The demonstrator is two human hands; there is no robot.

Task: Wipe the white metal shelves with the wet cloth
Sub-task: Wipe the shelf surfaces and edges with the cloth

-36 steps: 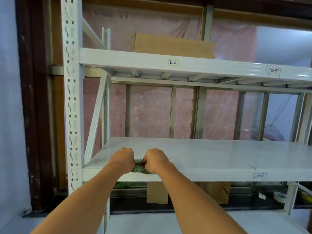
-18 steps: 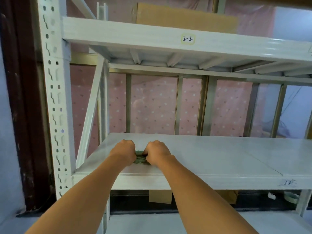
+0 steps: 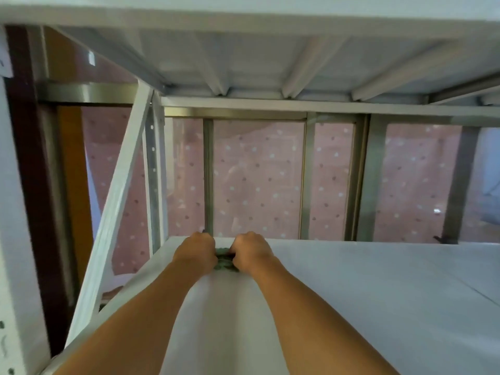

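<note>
A green wet cloth (image 3: pixel 224 262) lies bunched on the white metal shelf (image 3: pixel 365 293), close to its far edge and towards the left end. My left hand (image 3: pixel 195 252) grips the cloth's left side with closed fingers. My right hand (image 3: pixel 251 250) grips its right side the same way. Both hands press the cloth down onto the shelf, so only a small strip of green shows between them. Both forearms stretch out over the shelf surface.
The underside of the upper shelf (image 3: pixel 270 58) with its ribs hangs close overhead. A white diagonal brace (image 3: pixel 119 198) and a perforated upright (image 3: pixel 10 293) stand at the left. Behind the shelf is a metal-framed window with a pink dotted curtain (image 3: pixel 257 180).
Both hands have pushed the cloth from the shelf's front edge to near its far edge. My view has moved forward, under the upper shelf.
</note>
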